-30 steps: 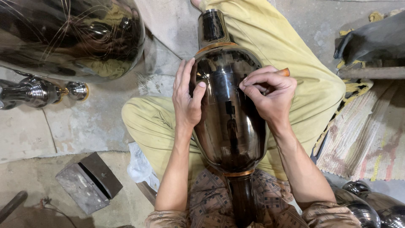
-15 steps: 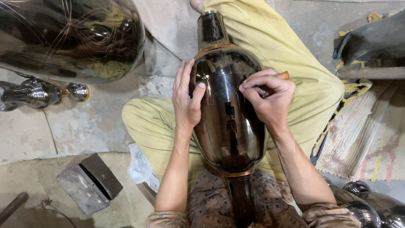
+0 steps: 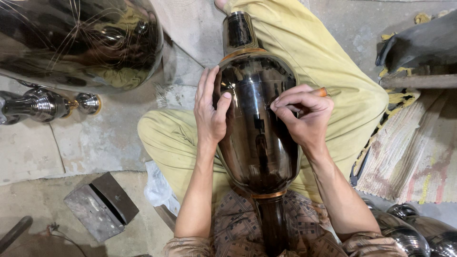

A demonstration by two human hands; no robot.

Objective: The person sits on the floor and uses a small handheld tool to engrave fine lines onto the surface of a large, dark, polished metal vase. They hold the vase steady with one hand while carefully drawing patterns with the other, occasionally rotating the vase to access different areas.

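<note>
Taking the dark, mirror-polished metal vase (image 3: 257, 128) lying lengthwise across the person's lap as the landmark, the scene reads from left to right.

Far to its left a large, bulbous polished metal vessel (image 3: 81, 43) fills the upper corner, with a small shiny metal piece with a brass-coloured knob (image 3: 45, 104) lying on the concrete floor (image 3: 33, 152) just below it. Lower left of the vase rests a grey metal block with a dark slot (image 3: 101, 205).

The left hand (image 3: 209, 112) lies flat on the vase's left shoulder, fingers spread and extended along the curve and thumb hooked across the surface, steadying the body rather than closing round it.

The vase itself runs from a narrow neck ringed by a copper-coloured band at the far end, over the yellow trousers (image 3: 323, 71), down to a second band and stem near the patterned shirt.

The right hand (image 3: 304, 116) presses on the vase's right shoulder with fingers curled tightly about a thin tool with an orange-brown handle (image 3: 320, 92), its tip meeting the metal.

The surface shows fine pale lines near the upper body only; the lower belly looks plain, so I judge the marking work as begun with much remaining.

Right of the vase lie a striped woven mat (image 3: 409, 157) and more rounded shiny metal pieces (image 3: 414, 233).
</note>
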